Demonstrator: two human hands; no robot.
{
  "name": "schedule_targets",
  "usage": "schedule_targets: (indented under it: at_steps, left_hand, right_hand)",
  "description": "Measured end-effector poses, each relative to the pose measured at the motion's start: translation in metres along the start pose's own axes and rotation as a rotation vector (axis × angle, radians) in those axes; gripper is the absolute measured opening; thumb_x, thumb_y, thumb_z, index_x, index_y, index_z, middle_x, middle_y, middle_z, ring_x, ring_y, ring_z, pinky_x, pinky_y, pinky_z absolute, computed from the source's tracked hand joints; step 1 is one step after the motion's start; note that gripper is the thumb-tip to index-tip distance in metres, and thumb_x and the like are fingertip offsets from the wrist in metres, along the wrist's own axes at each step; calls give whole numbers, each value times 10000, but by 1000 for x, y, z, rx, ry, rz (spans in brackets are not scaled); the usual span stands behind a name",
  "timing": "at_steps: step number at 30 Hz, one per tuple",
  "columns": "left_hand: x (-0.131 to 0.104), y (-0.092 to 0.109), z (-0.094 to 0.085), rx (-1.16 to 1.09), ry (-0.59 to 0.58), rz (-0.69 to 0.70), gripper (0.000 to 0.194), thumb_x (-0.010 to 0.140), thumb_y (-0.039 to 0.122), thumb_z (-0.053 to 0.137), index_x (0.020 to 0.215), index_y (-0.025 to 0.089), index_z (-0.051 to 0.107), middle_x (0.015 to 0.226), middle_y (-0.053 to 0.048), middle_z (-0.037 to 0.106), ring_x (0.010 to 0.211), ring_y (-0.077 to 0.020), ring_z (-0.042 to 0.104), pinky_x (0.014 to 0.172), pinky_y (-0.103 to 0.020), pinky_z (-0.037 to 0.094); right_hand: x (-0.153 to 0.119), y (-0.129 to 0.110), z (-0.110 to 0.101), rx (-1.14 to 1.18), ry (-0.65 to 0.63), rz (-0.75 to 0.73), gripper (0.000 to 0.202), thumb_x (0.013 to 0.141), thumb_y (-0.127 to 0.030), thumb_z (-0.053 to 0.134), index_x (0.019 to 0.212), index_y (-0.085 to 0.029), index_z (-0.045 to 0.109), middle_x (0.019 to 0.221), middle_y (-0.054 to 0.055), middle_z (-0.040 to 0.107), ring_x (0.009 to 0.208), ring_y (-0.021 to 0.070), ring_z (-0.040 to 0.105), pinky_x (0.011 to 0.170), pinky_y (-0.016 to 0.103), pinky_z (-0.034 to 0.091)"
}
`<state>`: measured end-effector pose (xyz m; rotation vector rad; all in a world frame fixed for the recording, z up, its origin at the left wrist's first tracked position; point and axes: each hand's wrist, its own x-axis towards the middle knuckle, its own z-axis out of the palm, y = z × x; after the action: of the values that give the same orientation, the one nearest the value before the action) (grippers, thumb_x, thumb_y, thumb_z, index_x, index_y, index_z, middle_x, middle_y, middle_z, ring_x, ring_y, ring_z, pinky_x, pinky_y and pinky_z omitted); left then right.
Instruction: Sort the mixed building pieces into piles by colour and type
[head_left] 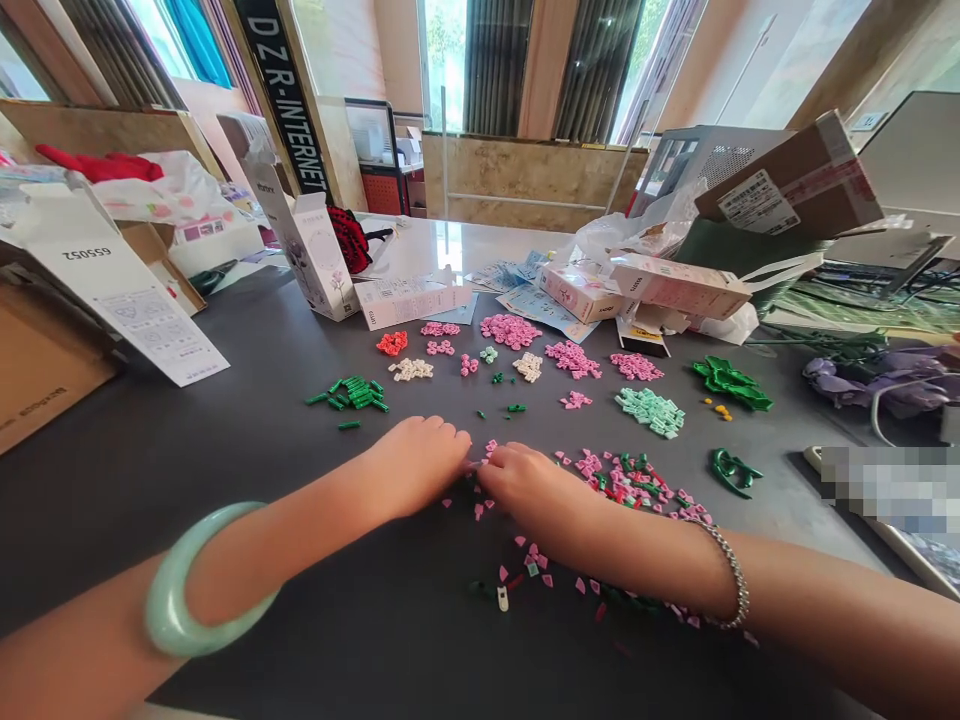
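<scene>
Over the middle of the dark table, my left hand (433,458) and my right hand (525,485) meet with fingers pinched together. Something tiny shows between the fingertips, too small to name. Under and beside my right hand lie scattered pink toy bricks (592,466), mixed with green and red ones. Farther back are sorted piles: green bricks (357,392), cream bricks (410,370), orange-red bricks (392,343), pink bricks (510,330) and mint bricks (651,411). A lone cream piece (502,599) rests nearer to me. My right forearm hides part of the loose pieces.
White boxes (411,300) and blue-white printed sheets (544,308) line the back. At left are a large white box (124,290) and a cardboard box (45,360). Dark green leaf pieces (731,382), a curved green part (735,472) and purple flowers (877,385) lie at right.
</scene>
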<state>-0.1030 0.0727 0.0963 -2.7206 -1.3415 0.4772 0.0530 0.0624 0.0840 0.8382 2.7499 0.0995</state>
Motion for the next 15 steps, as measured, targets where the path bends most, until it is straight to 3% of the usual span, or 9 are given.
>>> schedule_targets:
  at_steps: [5, 15]
  left_hand:
    - [3, 3, 17, 56, 40, -2, 166, 938, 184, 464, 897, 116, 609, 857, -114, 671, 835, -262, 651, 648, -336, 477]
    - [4, -1, 26, 98, 110, 74, 96, 888, 106, 516, 848, 128, 601, 759, -79, 639, 734, -240, 634, 510, -293, 379]
  right_hand:
    - [2, 4, -2, 79, -16, 23, 236, 645, 26, 622, 801, -151, 636, 869, 92, 652, 785, 200, 610, 661, 282, 423]
    - [12, 15, 13, 201, -15, 50, 168, 746, -9, 594, 670, -158, 586, 667, 32, 588, 550, 130, 514, 497, 276, 282]
